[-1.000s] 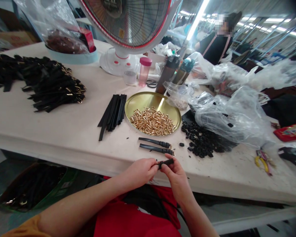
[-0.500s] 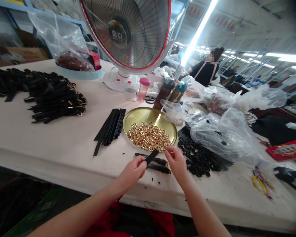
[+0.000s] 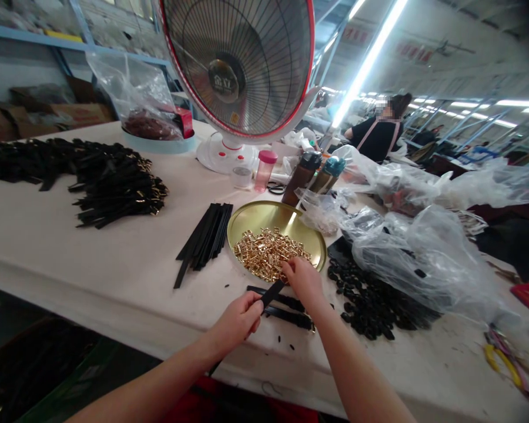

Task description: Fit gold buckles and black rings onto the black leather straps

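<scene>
At the near edge of the table [image 3: 92,252], my left hand [image 3: 238,320] keeps its grip clenched on the black strap [image 3: 271,292], pinched low between thumb and fingers so that the free end slants up and away toward the tray. A second ago both hands were on it. Now my right hand [image 3: 304,281] has let go and reached forward, so the strap hangs from the left alone. The right fingers are down among the gold clasps [image 3: 264,255], curled over the near side of the heap. Whether that grip has closed on one I cannot tell, since the fingertips are hidden.

The strap is flat, narrow and matte, like leather or an imitation of it. Just under it two similar straps [image 3: 291,317] lie side by side on the pale, slightly scuffed tabletop. The clasps are small, boxy and bright, heaped in a shallow round brass-coloured tray [image 3: 251,214]. To its left lies a loose bundle of plain black strips [image 3: 205,238], and to its right a scatter of small black loops [image 3: 370,305] spills from crumpled clear plastic bags [image 3: 427,258]. Farther off is a long heap of black straps with gold ends [image 3: 110,188], then a round wire-fronted fan [image 3: 242,64], and beyond it another person [image 3: 379,132].
</scene>
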The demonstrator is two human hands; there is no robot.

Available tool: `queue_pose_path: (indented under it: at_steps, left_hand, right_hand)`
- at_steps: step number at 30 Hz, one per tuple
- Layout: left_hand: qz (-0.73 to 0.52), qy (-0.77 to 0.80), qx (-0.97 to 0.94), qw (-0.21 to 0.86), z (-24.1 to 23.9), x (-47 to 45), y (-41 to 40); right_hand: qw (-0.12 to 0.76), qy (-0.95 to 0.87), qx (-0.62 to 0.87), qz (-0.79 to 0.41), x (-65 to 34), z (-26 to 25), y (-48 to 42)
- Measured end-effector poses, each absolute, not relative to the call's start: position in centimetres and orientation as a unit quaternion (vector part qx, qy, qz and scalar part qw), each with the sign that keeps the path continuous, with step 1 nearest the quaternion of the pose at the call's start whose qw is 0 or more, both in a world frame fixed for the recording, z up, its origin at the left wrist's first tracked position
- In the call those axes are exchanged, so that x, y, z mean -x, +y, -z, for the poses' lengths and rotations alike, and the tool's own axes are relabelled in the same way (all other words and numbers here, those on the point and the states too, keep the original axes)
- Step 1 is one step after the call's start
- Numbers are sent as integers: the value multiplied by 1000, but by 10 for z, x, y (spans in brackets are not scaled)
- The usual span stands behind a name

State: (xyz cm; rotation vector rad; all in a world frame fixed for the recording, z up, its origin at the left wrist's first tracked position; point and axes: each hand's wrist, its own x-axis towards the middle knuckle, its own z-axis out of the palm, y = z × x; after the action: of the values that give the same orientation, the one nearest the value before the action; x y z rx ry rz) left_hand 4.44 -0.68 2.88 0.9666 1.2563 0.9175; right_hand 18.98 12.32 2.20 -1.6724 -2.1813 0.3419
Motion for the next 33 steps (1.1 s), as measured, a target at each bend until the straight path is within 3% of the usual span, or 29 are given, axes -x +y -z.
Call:
queue_pose_path:
  at_steps: [10, 17, 22, 27, 33]
  left_hand:
    - [-433, 535, -422, 590, -44, -39, -13]
    - [-466, 498, -471, 559, -61, -51, -6]
    - [-431, 531, -489, 541, -60, -56, -12]
    - [-384, 555, -514, 529, -64, -51, -16]
    - [-307, 538, -540, 570, -62, -54, -18]
  right_hand:
    - [321, -688, 582, -291, -197, -37, 105]
    - [400, -504, 466, -608, -199, -60, 29]
    - [410, -503, 457, -609, -195, -62, 3]
    - [364, -517, 410, -658, -202, -62, -6]
    - [383, -567, 463, -563, -209, -45, -6]
